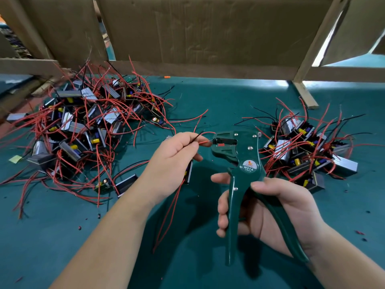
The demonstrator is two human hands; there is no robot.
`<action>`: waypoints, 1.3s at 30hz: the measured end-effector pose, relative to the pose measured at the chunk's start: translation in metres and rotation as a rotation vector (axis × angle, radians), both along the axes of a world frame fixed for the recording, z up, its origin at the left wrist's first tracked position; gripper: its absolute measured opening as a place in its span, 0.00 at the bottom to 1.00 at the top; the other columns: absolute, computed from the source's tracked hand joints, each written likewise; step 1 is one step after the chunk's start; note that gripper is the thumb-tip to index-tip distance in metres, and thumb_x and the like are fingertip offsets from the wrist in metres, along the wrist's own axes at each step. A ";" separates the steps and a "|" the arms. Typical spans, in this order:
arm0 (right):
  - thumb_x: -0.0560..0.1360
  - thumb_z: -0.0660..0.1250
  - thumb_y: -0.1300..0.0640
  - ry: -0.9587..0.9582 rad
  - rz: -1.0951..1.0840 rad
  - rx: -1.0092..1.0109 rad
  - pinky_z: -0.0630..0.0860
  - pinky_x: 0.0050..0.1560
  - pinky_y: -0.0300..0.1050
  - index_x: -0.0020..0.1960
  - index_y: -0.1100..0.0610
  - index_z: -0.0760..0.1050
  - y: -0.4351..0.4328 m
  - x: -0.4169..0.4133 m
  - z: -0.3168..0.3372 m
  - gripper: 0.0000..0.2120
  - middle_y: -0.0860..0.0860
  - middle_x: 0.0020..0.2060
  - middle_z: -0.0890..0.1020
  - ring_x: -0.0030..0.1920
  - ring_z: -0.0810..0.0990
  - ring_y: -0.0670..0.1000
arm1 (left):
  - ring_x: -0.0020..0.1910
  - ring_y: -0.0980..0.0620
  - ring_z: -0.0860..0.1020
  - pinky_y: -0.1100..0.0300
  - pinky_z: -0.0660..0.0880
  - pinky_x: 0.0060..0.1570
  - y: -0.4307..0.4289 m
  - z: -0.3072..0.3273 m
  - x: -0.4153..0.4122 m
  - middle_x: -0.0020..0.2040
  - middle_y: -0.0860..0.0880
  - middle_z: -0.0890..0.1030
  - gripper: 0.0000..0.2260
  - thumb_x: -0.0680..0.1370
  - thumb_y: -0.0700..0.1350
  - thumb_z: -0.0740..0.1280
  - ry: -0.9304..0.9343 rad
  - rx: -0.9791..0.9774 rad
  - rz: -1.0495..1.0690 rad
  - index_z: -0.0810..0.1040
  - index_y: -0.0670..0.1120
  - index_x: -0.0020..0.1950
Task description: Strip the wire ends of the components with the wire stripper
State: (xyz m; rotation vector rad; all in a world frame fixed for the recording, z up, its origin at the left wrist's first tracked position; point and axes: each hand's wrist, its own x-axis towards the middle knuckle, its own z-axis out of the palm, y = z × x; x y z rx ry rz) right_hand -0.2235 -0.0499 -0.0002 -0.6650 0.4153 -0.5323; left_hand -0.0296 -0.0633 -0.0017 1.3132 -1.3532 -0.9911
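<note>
Place: a small electronics assembly workshop bench.
Surface: a teal mat point(229, 105) covers the bench, dotted with red and black insulation scraps point(360, 233) at lower right.
Stock: two heaps of identical wired components, a big left heap point(83, 126) at centre left and a smaller right heap point(306, 147) at centre right.
Backdrop: cardboard sheets point(208, 28) on a rough wooden frame point(316, 44) across the top.
Tool: a green stripper point(241, 163), hand-held, at centre.
</note>
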 end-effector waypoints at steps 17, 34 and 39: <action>0.56 0.77 0.55 0.009 -0.116 0.003 0.79 0.43 0.59 0.56 0.65 0.79 -0.001 0.001 -0.002 0.31 0.66 0.40 0.79 0.38 0.80 0.63 | 0.33 0.60 0.77 0.65 0.73 0.39 -0.012 -0.018 0.013 0.33 0.54 0.82 0.05 0.77 0.43 0.69 0.025 0.134 0.198 0.81 0.49 0.41; 0.61 0.76 0.57 0.004 -0.043 -0.089 0.76 0.46 0.62 0.53 0.65 0.76 0.005 0.002 -0.004 0.23 0.67 0.39 0.78 0.39 0.80 0.65 | 0.30 0.56 0.69 0.66 0.72 0.30 0.000 -0.002 0.002 0.34 0.52 0.74 0.06 0.76 0.47 0.65 0.064 -0.147 0.007 0.79 0.57 0.42; 0.61 0.77 0.58 0.025 -0.072 -0.119 0.76 0.45 0.62 0.52 0.64 0.76 0.005 0.002 -0.004 0.22 0.67 0.39 0.78 0.39 0.80 0.65 | 0.31 0.58 0.68 0.64 0.69 0.33 0.002 0.000 0.003 0.33 0.59 0.74 0.03 0.76 0.46 0.65 -0.018 -0.214 0.003 0.77 0.52 0.44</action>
